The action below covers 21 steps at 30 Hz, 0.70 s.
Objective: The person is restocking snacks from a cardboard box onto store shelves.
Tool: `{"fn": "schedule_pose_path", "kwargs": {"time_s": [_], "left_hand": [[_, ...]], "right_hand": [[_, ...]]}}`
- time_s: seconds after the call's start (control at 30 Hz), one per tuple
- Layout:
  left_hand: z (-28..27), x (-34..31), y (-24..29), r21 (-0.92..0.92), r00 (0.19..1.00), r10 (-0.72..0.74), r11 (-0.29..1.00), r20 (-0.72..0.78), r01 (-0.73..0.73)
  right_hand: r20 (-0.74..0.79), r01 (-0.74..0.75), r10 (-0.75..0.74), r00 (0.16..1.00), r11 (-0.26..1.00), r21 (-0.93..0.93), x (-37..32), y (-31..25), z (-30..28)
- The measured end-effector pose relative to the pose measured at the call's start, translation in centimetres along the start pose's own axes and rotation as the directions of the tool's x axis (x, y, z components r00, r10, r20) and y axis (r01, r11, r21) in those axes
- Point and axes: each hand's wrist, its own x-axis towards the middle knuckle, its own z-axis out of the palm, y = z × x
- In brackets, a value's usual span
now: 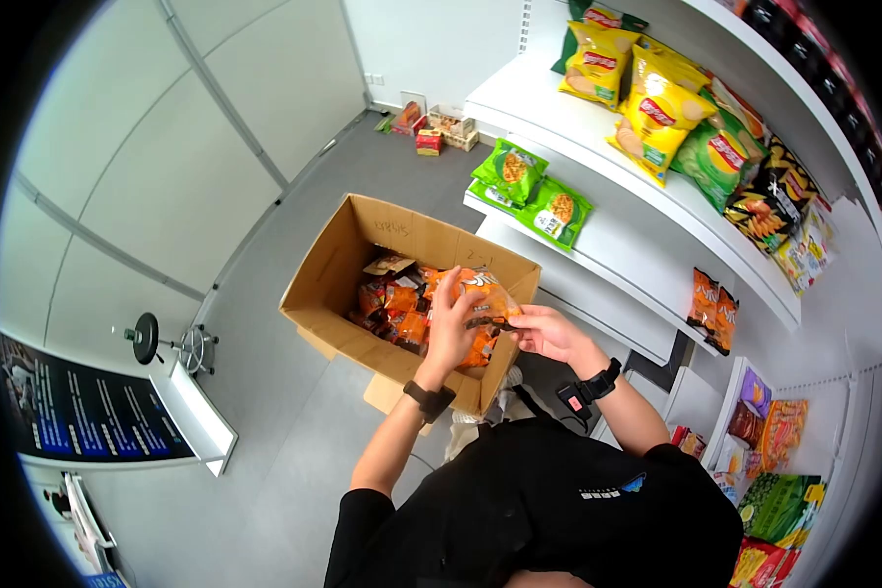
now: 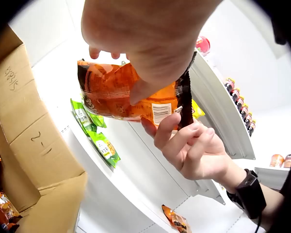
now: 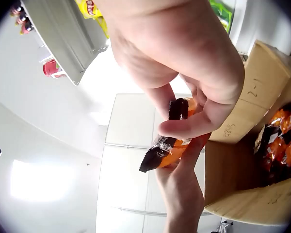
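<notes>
We have the orange packet (image 2: pixel 109 88) over the carton (image 1: pixel 316 269), our left hand (image 1: pixel 449 328) gripping its body, our right hand (image 1: pixel 556 335) pinching its dark end (image 2: pixel 185 99); tugging too hard could tear it open

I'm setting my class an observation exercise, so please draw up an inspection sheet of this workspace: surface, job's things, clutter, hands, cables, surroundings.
Surface: white shelf, bearing green packets and shelved orange packets.
Job's things: held orange packet with a black end seam, seen over the open cardboard box; boxed packets lie jumbled inside.
Clutter: red box and other small items on the grey floor, by the wall.
Hands: left hand grips the held orange packet; right hand pinches its end.
Cables: dark cable at the right wrist; its far end is out of view.
Surroundings: stool; yellow chip bags on a higher shelf.
</notes>
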Motion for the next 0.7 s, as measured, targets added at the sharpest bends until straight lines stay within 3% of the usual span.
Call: {"fn": "schedule_pose_path", "kwargs": {"time_s": [0.13, 0.27, 0.3, 0.37, 0.43, 0.5, 0.63, 0.7], "left_hand": [[1.7, -0.3, -0.2, 0.266, 0.993, 0.121, 0.957, 0.01, -0.119], [3.7, -0.3, -1.3, 0.216, 0.998, 0.058, 0.975, -0.016, -0.053], [4.6, -0.4, -2.7, 0.018, 0.999, -0.051, 0.999, 0.009, 0.051], [6.7, -0.6, -5.0, -0.354, 0.959, -0.254, 0.891, 0.128, 0.284], [7.9, 0.0, -3.1, -0.464, 0.895, -0.344, 0.767, 0.286, 0.443], [9.2, 0.4, -1.7, -0.535, 0.814, -0.425, 0.614, 0.395, 0.58], [12.1, 1.4, 0.6, -0.419, 0.695, -0.42, 0.577, 0.583, 0.701], [14.1, 1.6, 1.8, -0.353, 0.678, -0.435, 0.617, 0.592, 0.704]], "right_hand": [[-0.053, 0.101, -0.1, 0.994, 0.995, 0.022, -1.0, 1.1, -1.6], [-0.073, 0.162, -0.161, 0.984, 0.987, 0.003, -2.5, 1.3, -3.4], [-0.087, 0.182, -0.181, 0.98, 0.983, 0.001, -2.8, 1.3, -4.0], [-0.121, 0.218, -0.216, 0.969, 0.976, 0.003, -3.6, 1.4, -5.2], [-0.149, 0.258, -0.257, 0.955, 0.966, -0.016, -4.9, 1.1, -6.1], [-0.168, 0.297, -0.299, 0.94, 0.954, -0.037, -6.1, 1.0, -7.3], [-0.242, 0.301, -0.313, 0.918, 0.95, -0.083, -8.7, 1.2, -10.0], [-0.233, 0.305, -0.324, 0.917, 0.946, -0.114, -9.6, 1.6, -11.6]]}}
